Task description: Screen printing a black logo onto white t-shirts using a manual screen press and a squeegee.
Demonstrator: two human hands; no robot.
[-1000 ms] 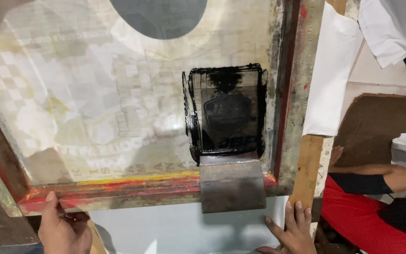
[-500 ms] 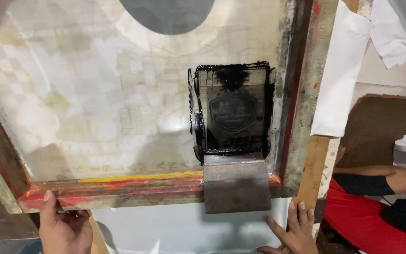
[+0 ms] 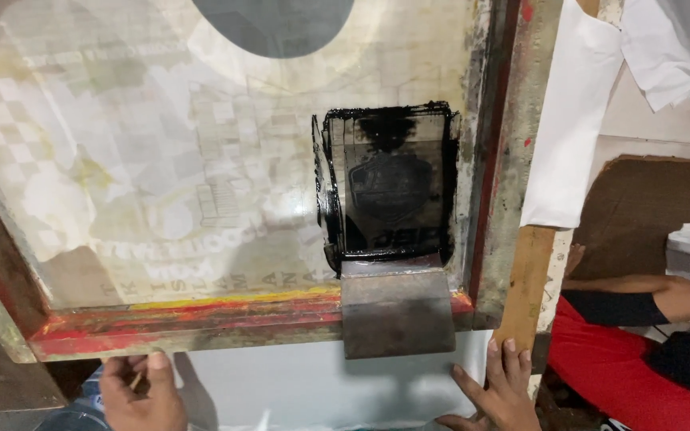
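Note:
A screen-printing frame [image 3: 201, 327] with a paint-stained red wooden edge fills most of the view. Its mesh carries a patch of black ink [image 3: 389, 187]. A flat squeegee [image 3: 397, 311] rests on the frame's near edge just below the ink. My left hand [image 3: 141, 391] is at the frame's lower edge, thumb up against its underside, with a thin stick-like thing between the fingers. My right hand [image 3: 497, 387] lies flat with spread fingers on the white fabric [image 3: 313, 387] under the frame, just right of the squeegee.
A wooden slat [image 3: 525, 279] and a hanging white cloth [image 3: 573, 120] stand right of the frame. Another person in a red garment [image 3: 624, 375] sits at the lower right beside a brown board [image 3: 648, 207].
The view has shifted a little, so the frame appears slightly farther right. Both hands stay at the frame's lower edge.

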